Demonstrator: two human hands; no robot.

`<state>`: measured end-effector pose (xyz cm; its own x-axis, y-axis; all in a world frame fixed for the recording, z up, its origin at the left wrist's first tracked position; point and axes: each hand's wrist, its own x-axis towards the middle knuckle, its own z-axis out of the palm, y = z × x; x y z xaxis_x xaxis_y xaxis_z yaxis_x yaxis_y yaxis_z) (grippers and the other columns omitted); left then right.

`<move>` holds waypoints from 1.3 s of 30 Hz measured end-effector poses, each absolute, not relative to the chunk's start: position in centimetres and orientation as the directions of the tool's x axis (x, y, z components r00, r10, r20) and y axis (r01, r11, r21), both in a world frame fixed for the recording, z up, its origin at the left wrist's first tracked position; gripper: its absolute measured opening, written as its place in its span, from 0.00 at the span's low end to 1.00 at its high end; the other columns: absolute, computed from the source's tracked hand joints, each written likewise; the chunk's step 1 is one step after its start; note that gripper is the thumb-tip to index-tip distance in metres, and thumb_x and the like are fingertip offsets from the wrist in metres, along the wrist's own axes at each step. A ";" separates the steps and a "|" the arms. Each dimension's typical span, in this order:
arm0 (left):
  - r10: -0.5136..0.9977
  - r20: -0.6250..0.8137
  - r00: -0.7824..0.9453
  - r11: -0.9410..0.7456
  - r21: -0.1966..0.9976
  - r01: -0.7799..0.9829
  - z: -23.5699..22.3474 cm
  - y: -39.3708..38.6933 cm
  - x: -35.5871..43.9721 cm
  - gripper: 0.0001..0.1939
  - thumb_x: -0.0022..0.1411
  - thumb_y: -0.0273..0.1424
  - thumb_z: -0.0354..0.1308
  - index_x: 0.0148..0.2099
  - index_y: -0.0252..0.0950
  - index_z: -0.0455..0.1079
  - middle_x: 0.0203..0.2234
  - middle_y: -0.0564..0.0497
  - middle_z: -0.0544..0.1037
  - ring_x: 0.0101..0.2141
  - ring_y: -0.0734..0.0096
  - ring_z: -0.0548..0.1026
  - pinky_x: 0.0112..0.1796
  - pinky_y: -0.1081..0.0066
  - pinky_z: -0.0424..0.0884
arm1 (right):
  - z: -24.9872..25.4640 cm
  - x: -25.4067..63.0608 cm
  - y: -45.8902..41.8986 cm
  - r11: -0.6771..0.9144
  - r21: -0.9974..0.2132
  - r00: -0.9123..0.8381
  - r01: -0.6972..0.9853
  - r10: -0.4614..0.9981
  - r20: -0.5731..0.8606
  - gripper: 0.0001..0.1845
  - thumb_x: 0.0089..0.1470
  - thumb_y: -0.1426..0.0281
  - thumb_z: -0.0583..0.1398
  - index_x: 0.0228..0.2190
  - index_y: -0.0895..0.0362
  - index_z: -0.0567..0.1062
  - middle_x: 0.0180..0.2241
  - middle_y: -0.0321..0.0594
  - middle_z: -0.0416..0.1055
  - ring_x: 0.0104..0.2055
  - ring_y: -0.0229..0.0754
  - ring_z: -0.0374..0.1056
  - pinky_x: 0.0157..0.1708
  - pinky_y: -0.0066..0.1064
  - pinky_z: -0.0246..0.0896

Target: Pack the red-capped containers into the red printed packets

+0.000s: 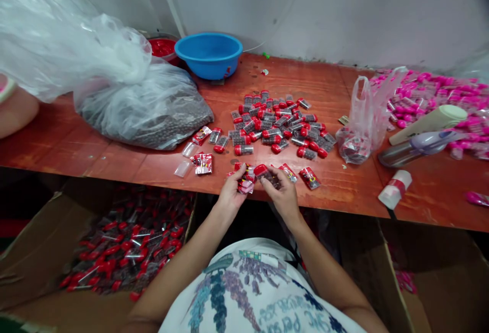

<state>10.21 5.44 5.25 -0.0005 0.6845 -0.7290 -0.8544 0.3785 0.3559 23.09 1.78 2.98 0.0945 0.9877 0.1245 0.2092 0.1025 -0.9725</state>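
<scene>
At the table's front edge, my left hand (232, 190) is closed on a small stack of red printed packets (245, 184). Close beside it, my right hand (284, 195) grips a clear container with a red cap (263, 171), dark contents showing through its wall. The two hands almost meet. More red packets (309, 177) lie just right of my right hand, and another packet (204, 163) lies to the left near two clear empty sleeves (183, 168). Beyond my hands spreads a pile of red-capped containers (275, 124) with dark contents.
A big plastic bag of dark beads (148, 109) and a blue basin (208, 55) stand at the back left. On the right are a small plastic bag (357, 142), a bottle (412, 149), a roll (395, 189) and pink items (431, 99). Below left, a cardboard box (42, 241) holds red-capped containers.
</scene>
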 end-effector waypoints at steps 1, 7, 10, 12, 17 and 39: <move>0.684 -0.730 -0.003 0.377 0.358 -0.854 5.3 5.4 10.2 0.07 0.60 0.20 0.54 0.29 0.30 0.69 0.20 0.48 0.77 0.20 0.73 0.76 0.26 0.74 0.76 | 3.0 23.1 1.8 0.099 -0.974 0.096 0.202 0.988 0.120 0.18 0.53 0.66 0.60 0.46 0.53 0.72 0.41 0.40 0.73 0.41 0.42 0.69 0.41 0.32 0.64; 0.680 -0.733 -0.013 0.370 0.359 -0.857 5.1 5.6 10.0 0.07 0.60 0.21 0.56 0.28 0.30 0.69 0.20 0.50 0.76 0.20 0.73 0.75 0.25 0.75 0.75 | 3.7 22.8 1.1 0.114 -0.969 0.071 0.218 0.989 0.132 0.17 0.52 0.67 0.60 0.45 0.54 0.73 0.40 0.40 0.73 0.39 0.41 0.69 0.40 0.32 0.65; 0.681 -0.732 -0.018 0.359 0.356 -0.863 5.0 5.6 9.9 0.06 0.58 0.21 0.58 0.28 0.30 0.69 0.20 0.50 0.76 0.20 0.73 0.75 0.26 0.74 0.75 | 4.0 22.6 0.9 0.111 -0.969 0.074 0.222 0.989 0.130 0.17 0.52 0.67 0.60 0.45 0.53 0.74 0.40 0.40 0.73 0.39 0.42 0.69 0.40 0.33 0.65; 0.683 -0.730 -0.014 0.360 0.353 -0.864 5.0 5.6 9.9 0.07 0.59 0.22 0.57 0.28 0.30 0.69 0.20 0.50 0.76 0.20 0.73 0.76 0.26 0.74 0.75 | 4.0 22.6 0.9 0.111 -0.972 0.089 0.206 0.987 0.132 0.17 0.52 0.67 0.60 0.45 0.53 0.74 0.40 0.40 0.73 0.40 0.42 0.69 0.42 0.34 0.65; 0.696 -0.718 0.005 0.375 0.357 -0.855 4.6 5.1 10.0 0.08 0.60 0.22 0.56 0.28 0.29 0.70 0.20 0.49 0.76 0.20 0.73 0.75 0.25 0.75 0.74 | 3.8 22.6 1.4 0.103 -0.977 0.143 0.187 0.981 0.131 0.17 0.51 0.67 0.60 0.45 0.52 0.74 0.42 0.40 0.73 0.42 0.43 0.70 0.43 0.35 0.65; 0.731 -0.678 0.076 0.376 0.308 -0.874 4.9 4.7 10.3 0.08 0.61 0.22 0.55 0.28 0.29 0.69 0.19 0.48 0.75 0.17 0.75 0.73 0.20 0.76 0.73 | 3.5 22.5 1.5 0.062 -0.984 0.172 0.167 0.981 0.091 0.20 0.52 0.64 0.60 0.46 0.56 0.72 0.41 0.42 0.73 0.38 0.42 0.69 0.40 0.35 0.66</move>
